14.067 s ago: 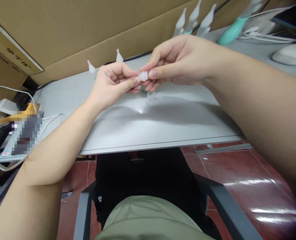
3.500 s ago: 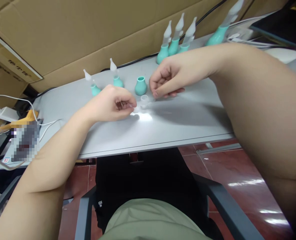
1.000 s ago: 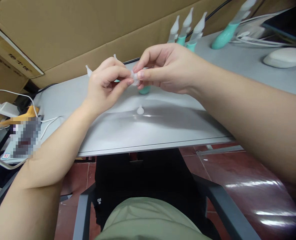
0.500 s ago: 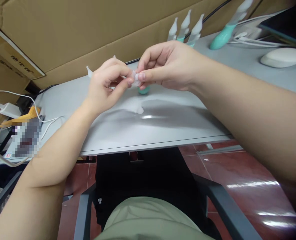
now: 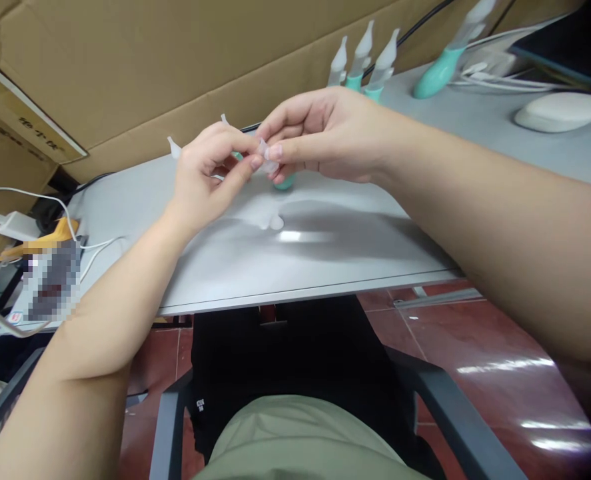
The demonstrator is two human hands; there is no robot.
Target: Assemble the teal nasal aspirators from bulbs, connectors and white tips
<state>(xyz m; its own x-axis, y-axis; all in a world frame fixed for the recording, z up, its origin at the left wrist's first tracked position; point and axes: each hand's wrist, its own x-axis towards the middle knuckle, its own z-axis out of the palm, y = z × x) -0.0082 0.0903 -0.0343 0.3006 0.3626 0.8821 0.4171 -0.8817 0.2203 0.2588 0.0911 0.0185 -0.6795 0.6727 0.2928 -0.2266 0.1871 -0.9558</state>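
Observation:
My left hand [image 5: 210, 170] and my right hand [image 5: 328, 137] meet above the desk, fingertips closed in a pinch on the same small translucent plastic piece [image 5: 267, 162]. Fingers cover much of it. Just below and behind them, the rounded turquoise end of a bulb [image 5: 284, 183] shows on the desk. A small white part [image 5: 276, 222] lies on the surface nearer to me. Past my left hand, a white nozzle tip [image 5: 174, 148] and a second white tip [image 5: 224, 119] stick out; what they belong to is hidden.
Three upright bulb aspirators with white nozzles [image 5: 382, 67] stand behind my right hand. Another turquoise aspirator [image 5: 440, 72] leans farther right, near a white mouse [image 5: 562, 112] and cables. A cardboard wall [image 5: 175, 60] closes the back. At left are a charger [image 5: 19, 225] and a blurred-out object [image 5: 52, 280].
Both hands keep their pinch on the translucent piece, which has turned slightly between the fingertips. My right fingers have shifted a little to the left. The view has tilted slightly.

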